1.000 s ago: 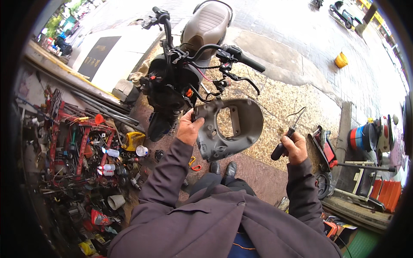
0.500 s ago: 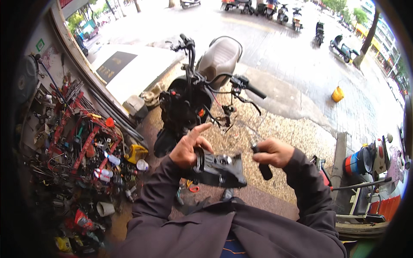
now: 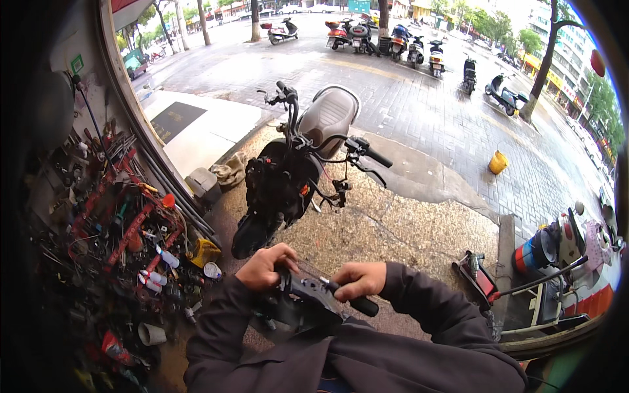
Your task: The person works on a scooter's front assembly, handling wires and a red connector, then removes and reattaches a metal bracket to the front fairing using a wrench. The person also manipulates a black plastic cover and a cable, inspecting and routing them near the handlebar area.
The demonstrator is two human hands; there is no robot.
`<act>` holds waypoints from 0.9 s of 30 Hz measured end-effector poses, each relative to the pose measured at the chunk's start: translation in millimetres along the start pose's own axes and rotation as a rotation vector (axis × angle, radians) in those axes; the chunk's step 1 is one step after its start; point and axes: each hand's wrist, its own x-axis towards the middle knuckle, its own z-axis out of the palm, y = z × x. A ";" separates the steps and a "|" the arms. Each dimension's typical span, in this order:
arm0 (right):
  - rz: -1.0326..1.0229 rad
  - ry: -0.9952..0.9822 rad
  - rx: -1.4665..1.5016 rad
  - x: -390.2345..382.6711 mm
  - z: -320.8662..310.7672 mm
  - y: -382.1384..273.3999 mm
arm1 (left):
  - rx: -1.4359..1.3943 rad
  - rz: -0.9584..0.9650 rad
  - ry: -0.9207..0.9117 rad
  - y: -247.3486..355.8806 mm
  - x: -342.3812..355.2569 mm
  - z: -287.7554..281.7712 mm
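Note:
Close to my body, my left hand [image 3: 267,267] grips the upper left end of a black plastic vehicle part [image 3: 313,295], its fingers curled over the edge. The part is tilted, and its lower side is hidden by my jacket and sleeve. My right hand [image 3: 362,281] is closed round a black-handled tool [image 3: 365,306] that looks like a screwdriver. Its handle sticks out below my fist, while the front end meets the part's right side; the tip cannot be made out. Beyond my hands stands a motorbike [image 3: 285,177] with bare handlebars and loose wires at its front.
Tools and parts lie in a dense heap [image 3: 124,229] along the left wall, with a yellow container [image 3: 204,253] at its edge. A red floor jack [image 3: 481,278] stands to the right, near a blue-and-red drum [image 3: 534,252]. Farther out are a yellow bucket [image 3: 498,162] and several parked scooters.
My right hand has brought the tool left and down against the black part. My left index finger, stretched out before, is now curled over the part. The part sits nearer my body and the view has tilted up.

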 end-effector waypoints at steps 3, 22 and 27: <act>-0.070 -0.012 0.025 -8.3 4.7 22.2 | 0.164 -0.035 0.134 12.5 -8.5 6.2; -0.307 0.388 0.777 33.0 -67.6 19.5 | 0.837 0.223 0.080 84.5 24.9 103.2; -0.408 0.411 0.764 53.2 -61.8 9.3 | 0.773 0.268 0.105 79.9 9.3 104.5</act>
